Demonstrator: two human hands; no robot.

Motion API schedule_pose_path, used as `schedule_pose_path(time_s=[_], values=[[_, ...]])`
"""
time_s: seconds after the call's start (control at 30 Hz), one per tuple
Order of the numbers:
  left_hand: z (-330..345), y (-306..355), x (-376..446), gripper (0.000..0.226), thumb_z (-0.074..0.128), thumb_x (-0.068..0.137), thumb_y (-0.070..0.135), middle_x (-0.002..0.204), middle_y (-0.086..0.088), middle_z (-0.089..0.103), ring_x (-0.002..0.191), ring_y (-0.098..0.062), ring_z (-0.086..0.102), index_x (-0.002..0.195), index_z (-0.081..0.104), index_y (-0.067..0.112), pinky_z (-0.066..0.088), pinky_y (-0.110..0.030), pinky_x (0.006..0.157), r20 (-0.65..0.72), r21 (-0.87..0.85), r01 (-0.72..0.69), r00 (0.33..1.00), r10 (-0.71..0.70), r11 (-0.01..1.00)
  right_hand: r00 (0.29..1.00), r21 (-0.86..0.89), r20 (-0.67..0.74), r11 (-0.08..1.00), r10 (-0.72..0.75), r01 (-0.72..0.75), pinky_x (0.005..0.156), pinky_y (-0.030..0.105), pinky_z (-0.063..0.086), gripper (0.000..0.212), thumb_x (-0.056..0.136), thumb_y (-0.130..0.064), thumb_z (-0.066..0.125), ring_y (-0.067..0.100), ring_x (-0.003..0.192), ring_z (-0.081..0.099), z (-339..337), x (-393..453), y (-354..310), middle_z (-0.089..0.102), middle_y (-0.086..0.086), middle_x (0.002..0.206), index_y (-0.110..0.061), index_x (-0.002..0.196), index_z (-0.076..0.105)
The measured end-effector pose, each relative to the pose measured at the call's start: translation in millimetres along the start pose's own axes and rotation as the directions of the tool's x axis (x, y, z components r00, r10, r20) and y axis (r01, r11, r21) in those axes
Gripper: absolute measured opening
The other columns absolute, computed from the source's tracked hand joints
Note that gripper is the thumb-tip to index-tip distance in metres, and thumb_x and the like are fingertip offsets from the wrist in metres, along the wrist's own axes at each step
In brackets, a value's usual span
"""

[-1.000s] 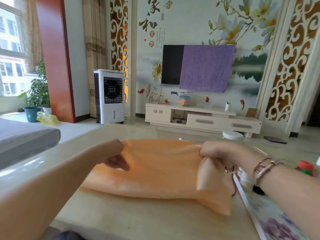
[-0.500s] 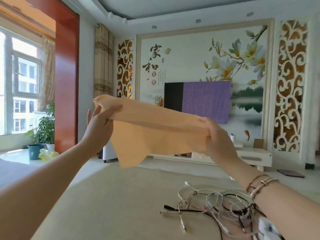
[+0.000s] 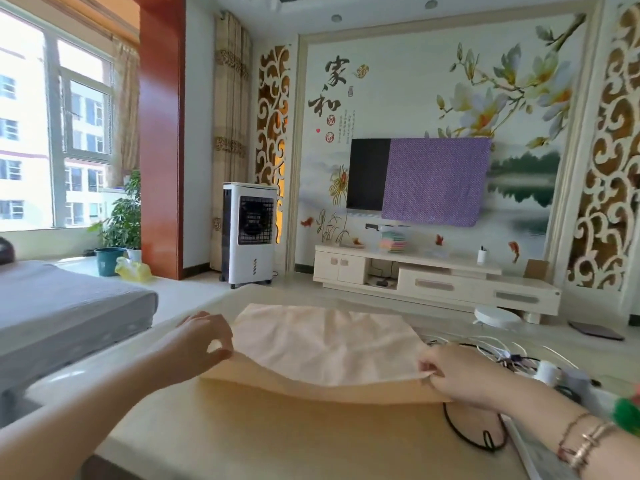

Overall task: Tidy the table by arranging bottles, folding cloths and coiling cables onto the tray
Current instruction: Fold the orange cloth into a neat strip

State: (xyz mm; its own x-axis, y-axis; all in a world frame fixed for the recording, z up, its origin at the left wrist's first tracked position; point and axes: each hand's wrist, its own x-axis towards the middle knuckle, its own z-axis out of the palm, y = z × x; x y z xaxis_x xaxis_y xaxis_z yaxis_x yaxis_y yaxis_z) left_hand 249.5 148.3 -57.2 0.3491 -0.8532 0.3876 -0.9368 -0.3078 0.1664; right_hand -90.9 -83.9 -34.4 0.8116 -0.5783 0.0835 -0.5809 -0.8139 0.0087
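On the table (image 3: 277,445), both hands (left hand (image 3: 201,344), right hand (image 3: 460,374)) pinch the cloth (image 3: 325,344).

The cloth (image 3: 325,344) hides the table (image 3: 263,431) beneath it and part of the tangled cables (image 3: 491,344). At lower right, the tray (image 3: 530,455) is cut by the frame edge, and a green and red object (image 3: 628,412) there is too blurred to identify. The right hand (image 3: 464,375) covers the cloth's near corner.
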Motion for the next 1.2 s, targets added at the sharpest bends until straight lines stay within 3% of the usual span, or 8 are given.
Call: schedule_pose_path(time_s=[0.13, 0.27, 0.4, 0.5, 0.63, 0.77, 1.0, 1.2], values=[[5, 10, -15, 0.014, 0.053, 0.097, 0.024, 0.090, 0.015, 0.061, 0.082, 0.000, 0.053, 0.086, 0.062, 0.025, 0.036, -0.004, 0.070, 0.049, -0.117, 0.038, 0.998, -0.032, 0.992, 1.000, 0.053, 0.014, 0.999, 0.003, -0.004, 0.067, 0.023, 0.039, 0.021, 0.089, -0.016, 0.043, 0.007, 0.077, 0.052, 1, -14, -6, 0.058, -0.014, 0.082, -0.028, 0.083, 0.058], [0, 16, -20, 0.016, 0.045, 0.100, 0.016, 0.077, 0.006, 0.051, 0.065, -0.003, 0.044, 0.087, 0.054, 0.016, 0.032, -0.011, 0.052, 0.095, -0.189, 0.145, 0.987, -0.129, 0.971, 0.999, 0.247, -0.015, 0.968, 0.044, -0.039, 0.061, 0.028, 0.034, 0.022, 0.088, -0.013, 0.045, 0.007, 0.061, 0.046, 1, -17, -3, 0.055, -0.012, 0.062, -0.019, 0.068, 0.052], [-8, 12, -24, 0.014, 0.049, 0.097, 0.025, 0.084, 0.002, 0.056, 0.061, -0.012, 0.048, 0.096, 0.060, 0.016, 0.036, -0.017, 0.047, 0.214, -0.212, 0.282, 0.948, -0.237, 0.936, 0.997, 0.382, 0.026, 0.921, 0.071, -0.076, 0.058, 0.032, 0.027, 0.037, 0.088, -0.013, 0.046, 0.013, 0.053, 0.032, -2, -15, -2, 0.043, -0.012, 0.044, -0.021, 0.053, 0.036], [-15, 8, -24, 0.013, 0.053, 0.094, 0.028, 0.099, -0.002, 0.060, 0.073, -0.016, 0.056, 0.096, 0.065, 0.022, 0.043, -0.022, 0.052, 0.361, -0.172, 0.380, 0.883, -0.301, 0.909, 0.984, 0.399, 0.179, 0.912, 0.027, -0.098, 0.048, 0.023, 0.021, 0.043, 0.091, -0.010, 0.046, 0.006, 0.044, 0.022, -5, -15, -13, 0.027, -0.012, 0.047, -0.022, 0.053, 0.029], [-14, -6, -26, 0.014, 0.059, 0.088, 0.030, 0.080, 0.001, 0.058, 0.062, -0.013, 0.051, 0.086, 0.067, 0.019, 0.040, -0.020, 0.049, 0.447, -0.126, 0.402, 0.839, -0.309, 0.907, 0.967, 0.286, 0.255, 0.954, 0.012, -0.088, 0.049, 0.027, 0.017, 0.040, 0.090, -0.017, 0.048, 0.011, 0.053, 0.023, 3, -8, -21, 0.026, -0.008, 0.055, -0.022, 0.056, 0.028], [-6, -20, -24, 0.016, 0.056, 0.090, 0.022, 0.079, 0.003, 0.059, 0.070, -0.009, 0.051, 0.076, 0.061, 0.018, 0.041, -0.021, 0.064, 0.363, -0.083, 0.382, 0.872, -0.329, 0.920, 0.981, 0.115, 0.151, 0.984, 0.120, -0.138, 0.048, 0.028, 0.017, 0.033, 0.086, -0.016, 0.048, 0.013, 0.053, 0.026, 17, 11, -23, 0.032, -0.001, 0.061, -0.019, 0.058, 0.030], [35, -45, -5, 0.019, 0.059, 0.087, 0.016, 0.077, -0.007, 0.057, 0.071, -0.020, 0.051, 0.069, 0.061, 0.010, 0.037, -0.023, 0.059, 0.166, -0.178, 0.533, 0.845, -0.509, 0.827, 0.971, 0.064, -0.105, 0.976, 0.214, -0.209, 0.060, 0.030, 0.039, 0.026, 0.086, -0.022, 0.049, 0.023, 0.078, 0.057, 53, 67, -11, 0.052, -0.003, 0.071, -0.021, 0.063, 0.039], [61, -48, 27, 0.014, 0.059, 0.086, 0.003, 0.076, -0.015, 0.051, 0.069, -0.024, 0.043, 0.072, 0.058, -0.001, 0.028, -0.024, 0.054, 0.024, -0.297, 0.588, 0.793, -0.609, 0.753, 0.917, 0.012, -0.292, 0.960, 0.271, -0.279, 0.068, 0.031, 0.044, 0.025, 0.090, -0.020, 0.045, 0.029, 0.092, 0.063, 70, 118, -5, 0.066, 0.004, 0.091, -0.020, 0.066, 0.042]])
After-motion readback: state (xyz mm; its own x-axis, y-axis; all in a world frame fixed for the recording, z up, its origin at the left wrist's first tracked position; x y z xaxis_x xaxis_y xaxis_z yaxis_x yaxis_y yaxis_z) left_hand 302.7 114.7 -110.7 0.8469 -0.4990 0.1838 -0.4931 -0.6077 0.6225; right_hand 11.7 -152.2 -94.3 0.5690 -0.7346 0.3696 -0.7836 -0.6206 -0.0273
